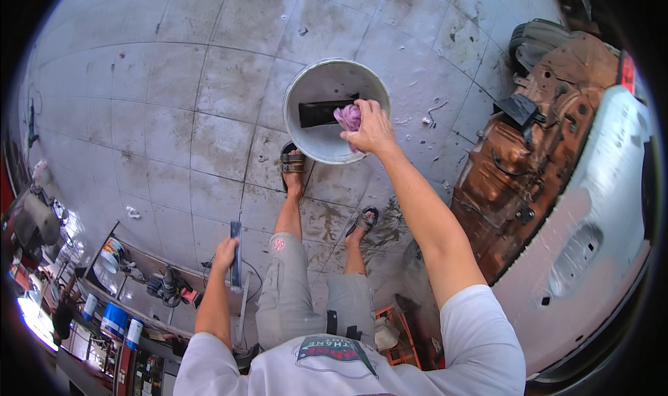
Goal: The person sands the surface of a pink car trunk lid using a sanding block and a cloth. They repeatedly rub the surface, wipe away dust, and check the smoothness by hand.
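Note:
A round, pale grey bucket stands on the floor ahead of me. Inside it lies a dark, flat rectangular piece, partly hidden by what I hold. My right hand reaches over the bucket's right side, fingers closed round a crumpled pinkish-purple cloth. Down at my left side, my left hand grips a long, narrow, dark flat bar like a sanding board, held upright beside my knee. Whether the cloth touches the dark piece I cannot tell.
On the right stands a car body part with a coppery underside and a grey-white painted panel. A low metal-framed cart at lower left carries a power tool and cans. My sandalled feet straddle stained floor tiles.

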Demonstrator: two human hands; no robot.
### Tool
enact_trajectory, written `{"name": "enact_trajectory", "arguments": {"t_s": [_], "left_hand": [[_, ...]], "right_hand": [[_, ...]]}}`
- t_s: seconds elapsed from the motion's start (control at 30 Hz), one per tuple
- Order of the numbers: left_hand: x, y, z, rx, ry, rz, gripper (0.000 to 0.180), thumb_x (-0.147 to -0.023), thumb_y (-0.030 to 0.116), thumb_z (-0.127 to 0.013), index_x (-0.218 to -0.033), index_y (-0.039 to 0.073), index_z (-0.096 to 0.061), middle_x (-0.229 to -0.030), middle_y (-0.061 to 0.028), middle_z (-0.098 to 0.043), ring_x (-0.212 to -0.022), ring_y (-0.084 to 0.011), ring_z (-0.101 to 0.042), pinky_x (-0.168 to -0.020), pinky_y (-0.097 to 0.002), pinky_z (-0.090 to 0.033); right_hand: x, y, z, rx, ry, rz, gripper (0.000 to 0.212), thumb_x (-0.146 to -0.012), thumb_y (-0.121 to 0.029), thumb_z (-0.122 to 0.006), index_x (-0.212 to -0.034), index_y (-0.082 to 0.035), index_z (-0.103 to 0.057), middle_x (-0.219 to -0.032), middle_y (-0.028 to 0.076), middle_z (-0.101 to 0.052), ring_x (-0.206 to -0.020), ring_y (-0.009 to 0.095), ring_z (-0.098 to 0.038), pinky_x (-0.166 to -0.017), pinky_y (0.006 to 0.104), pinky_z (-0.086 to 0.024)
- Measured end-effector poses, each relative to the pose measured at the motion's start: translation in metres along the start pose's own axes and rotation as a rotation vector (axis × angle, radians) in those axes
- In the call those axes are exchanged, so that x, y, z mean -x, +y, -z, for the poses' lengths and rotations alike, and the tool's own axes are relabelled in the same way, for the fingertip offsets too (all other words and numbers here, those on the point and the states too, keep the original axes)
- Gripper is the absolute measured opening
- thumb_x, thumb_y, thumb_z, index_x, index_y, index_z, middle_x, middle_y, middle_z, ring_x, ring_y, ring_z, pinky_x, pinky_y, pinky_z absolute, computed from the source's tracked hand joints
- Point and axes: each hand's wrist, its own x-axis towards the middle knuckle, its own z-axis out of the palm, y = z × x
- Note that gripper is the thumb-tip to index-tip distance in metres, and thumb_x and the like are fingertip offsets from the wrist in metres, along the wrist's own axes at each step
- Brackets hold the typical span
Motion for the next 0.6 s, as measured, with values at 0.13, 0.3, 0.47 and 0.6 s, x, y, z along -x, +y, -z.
{"name": "enact_trajectory", "arguments": {"t_s": [0.13, 0.3, 0.47, 0.6], "left_hand": [[0.021, -0.044, -0.02, -0.065, -0.136, 0.246, 0.06, -0.098, 0.046, -0.058, -0.126, -0.005, -0.069, -0.115, -0.0319, -0.073, -0.111, -0.041, -0.069, -0.1, -0.0451, -0.049], [0.05, -0.129, -0.034, 0.1, -0.166, 0.502, 0.046, -0.098, 0.038, -0.062, -0.116, -0.003, -0.071, -0.102, -0.0159, -0.073, -0.095, -0.0264, -0.065, -0.091, -0.0405, -0.051], [0.062, -0.099, -0.047, 0.346, -0.146, 0.596, 0.033, -0.099, 0.031, -0.063, -0.113, 0.003, -0.072, -0.103, -0.0054, -0.071, -0.093, -0.0182, -0.063, -0.087, -0.0353, -0.05], [0.043, -0.098, -0.055, 0.419, -0.117, 0.621, 0.032, -0.1, 0.031, -0.063, -0.114, 0.003, -0.072, -0.101, -0.0057, -0.07, -0.093, -0.0177, -0.062, -0.087, -0.0344, -0.05]], "right_hand": [[-0.085, 0.033, -0.062, -0.129, -0.049, -0.186, 0.097, -0.079, -0.047, -0.089, -0.159, -0.016, -0.043, -0.154, 0.023, -0.048, -0.139, 0.047, -0.053, -0.115, 0.0531, -0.048], [-0.136, 0.033, -0.133, -0.242, 0.06, -0.477, 0.084, -0.086, -0.049, -0.081, -0.157, -0.02, -0.048, -0.15, 0.029, -0.049, -0.137, 0.05, -0.055, -0.114, 0.0523, -0.049], [-0.162, 0.091, -0.207, 0.163, 0.104, -0.404, 0.077, -0.088, -0.039, -0.079, -0.152, -0.007, -0.052, -0.154, 0.028, -0.051, -0.142, 0.045, -0.052, -0.12, 0.051, -0.043], [-0.154, 0.115, -0.236, -0.007, 0.322, -0.364, 0.064, -0.087, -0.025, -0.08, -0.143, 0.0, -0.061, -0.152, 0.026, -0.057, -0.145, 0.039, -0.052, -0.123, 0.0485, -0.039]]}}
